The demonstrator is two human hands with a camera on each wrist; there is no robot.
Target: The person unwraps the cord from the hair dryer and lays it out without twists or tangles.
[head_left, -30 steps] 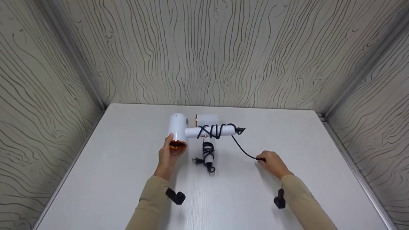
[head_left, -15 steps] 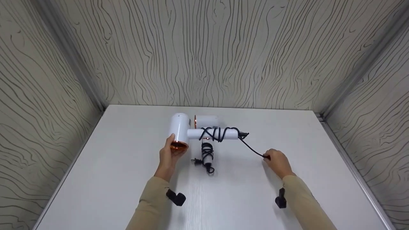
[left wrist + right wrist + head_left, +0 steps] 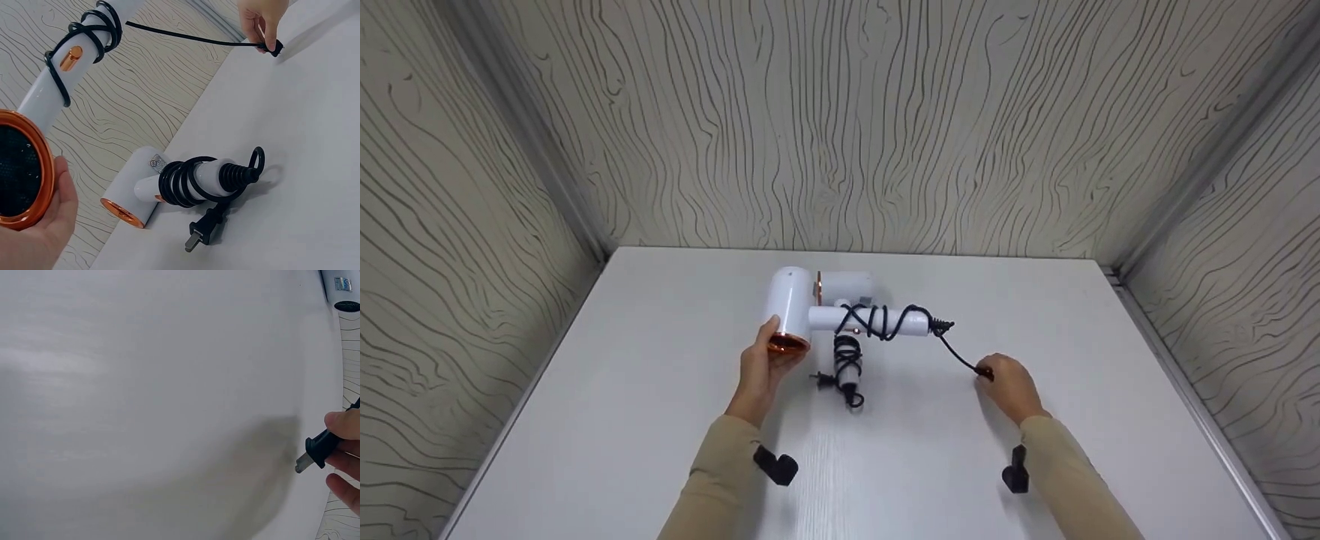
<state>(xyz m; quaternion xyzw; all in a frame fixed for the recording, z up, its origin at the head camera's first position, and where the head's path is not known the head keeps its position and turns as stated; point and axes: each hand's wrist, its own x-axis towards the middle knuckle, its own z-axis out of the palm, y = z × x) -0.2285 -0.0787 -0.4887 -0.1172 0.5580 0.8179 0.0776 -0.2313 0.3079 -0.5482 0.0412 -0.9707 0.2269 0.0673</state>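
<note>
My left hand (image 3: 757,373) grips the barrel of a white hair dryer (image 3: 790,301) near its copper-rimmed end, holding it above the table. The handle points right, with black cord (image 3: 877,321) wound loosely round it. At the right my right hand (image 3: 1011,386) pinches the black plug (image 3: 322,446) of that cord; its metal prongs show in the right wrist view. A short free length of cord runs between handle and plug. A second white hair dryer (image 3: 130,185) lies on the table behind and below the first, its cord wrapped tightly round the handle.
The second dryer's own plug (image 3: 205,225) sticks out to the left of its handle. Everything is over a white table (image 3: 660,420). Wood-grain panels (image 3: 840,127) rise behind the table and on both sides.
The held hair dryer has shifted a little to the right and its handle end has dipped slightly. My right hand has moved slightly right with the plug.
</note>
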